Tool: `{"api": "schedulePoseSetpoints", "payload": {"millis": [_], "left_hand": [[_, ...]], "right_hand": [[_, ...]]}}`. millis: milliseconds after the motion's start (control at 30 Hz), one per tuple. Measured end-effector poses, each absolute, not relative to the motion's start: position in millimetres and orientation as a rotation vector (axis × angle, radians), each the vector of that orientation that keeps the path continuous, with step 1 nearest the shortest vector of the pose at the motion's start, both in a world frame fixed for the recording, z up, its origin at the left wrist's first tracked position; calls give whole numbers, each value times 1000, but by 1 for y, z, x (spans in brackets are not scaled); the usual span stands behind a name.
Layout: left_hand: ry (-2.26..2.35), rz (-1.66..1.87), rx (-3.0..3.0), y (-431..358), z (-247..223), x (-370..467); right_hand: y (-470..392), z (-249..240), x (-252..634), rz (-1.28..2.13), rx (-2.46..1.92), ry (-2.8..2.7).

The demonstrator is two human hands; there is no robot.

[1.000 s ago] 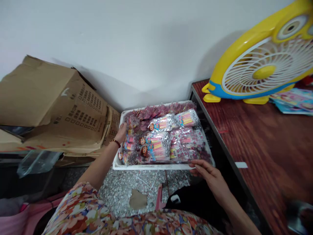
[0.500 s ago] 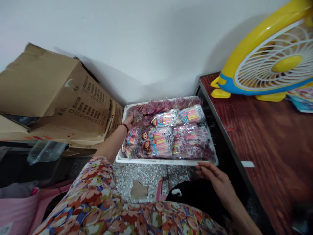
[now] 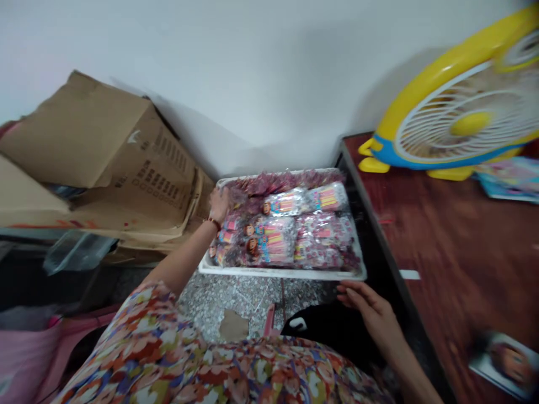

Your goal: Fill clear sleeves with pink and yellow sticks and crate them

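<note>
A white tray (image 3: 286, 274) near the wall holds several clear packets (image 3: 273, 240) with pink and yellow sticks and a cartoon figure, along with purplish wrapped bundles (image 3: 278, 182). My left hand (image 3: 219, 203), with a beaded bracelet at the wrist, is at the tray's far left corner, beside the purplish wrapping; its fingertips are blurred, and whether it grips anything cannot be made out. Just off the tray's near right corner is my right hand (image 3: 364, 300), its fingers loosely extended and apart from the thumb, holding nothing.
Opened cardboard boxes (image 3: 143, 168) stand at the left. On the right, a dark red wooden table (image 3: 446, 241) bears a yellow and blue fan (image 3: 463, 123) and printed cards (image 3: 505, 362). Below the tray are a speckled floor (image 3: 206, 297) and a pink object (image 3: 269, 320).
My left hand has shifted slightly up and left at the tray's corner. The view has turned a little right, showing a card at the lower right of the table.
</note>
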State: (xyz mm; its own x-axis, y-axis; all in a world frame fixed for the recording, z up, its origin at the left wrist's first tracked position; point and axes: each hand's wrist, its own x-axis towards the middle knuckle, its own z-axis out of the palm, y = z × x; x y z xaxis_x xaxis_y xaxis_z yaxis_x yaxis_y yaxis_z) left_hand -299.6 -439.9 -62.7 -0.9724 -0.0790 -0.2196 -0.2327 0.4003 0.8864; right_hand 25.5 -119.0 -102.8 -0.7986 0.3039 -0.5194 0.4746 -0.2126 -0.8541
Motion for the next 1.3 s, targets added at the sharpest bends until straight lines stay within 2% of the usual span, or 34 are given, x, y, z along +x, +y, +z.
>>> {"api": "schedulePoseSetpoints", "payload": {"millis": [67,100,167,233,333,433,600,733,933,1133,1300], "left_hand": [[2657,1628,-117,-408,-51,-274],[2876,1505,121,-388,-46,-259],[3012,1340,699,-339,-41,-225],[2858,1340,1181,-281,-38,-186],[2356,1336,1689,-187,-35,-118],[2035,1041,1848,-104,-35,-50],[2009,432,1904,-14,-38,13],[1985,256,1919,17,-44,26],[1919,393,1735,32,-59,26],[1917,461,1708,37,-61,21],[1896,497,1823,33,-55,21]], "right_hand": [[-124,-102,35,-2183,958,1904],[-127,-101,40,-2202,958,1921],[-132,-99,52,-2216,936,1971],[-133,-97,63,-2224,917,2019],[-128,-90,86,-2247,952,2058],[-124,-82,117,-2322,1080,2057],[-127,-74,158,-2446,1373,1984],[-131,-70,172,-2452,1480,1995],[-124,-57,188,-2401,1462,2159],[-108,-47,207,-2142,1378,2488],[-89,-48,228,-2003,1487,2637]]}}
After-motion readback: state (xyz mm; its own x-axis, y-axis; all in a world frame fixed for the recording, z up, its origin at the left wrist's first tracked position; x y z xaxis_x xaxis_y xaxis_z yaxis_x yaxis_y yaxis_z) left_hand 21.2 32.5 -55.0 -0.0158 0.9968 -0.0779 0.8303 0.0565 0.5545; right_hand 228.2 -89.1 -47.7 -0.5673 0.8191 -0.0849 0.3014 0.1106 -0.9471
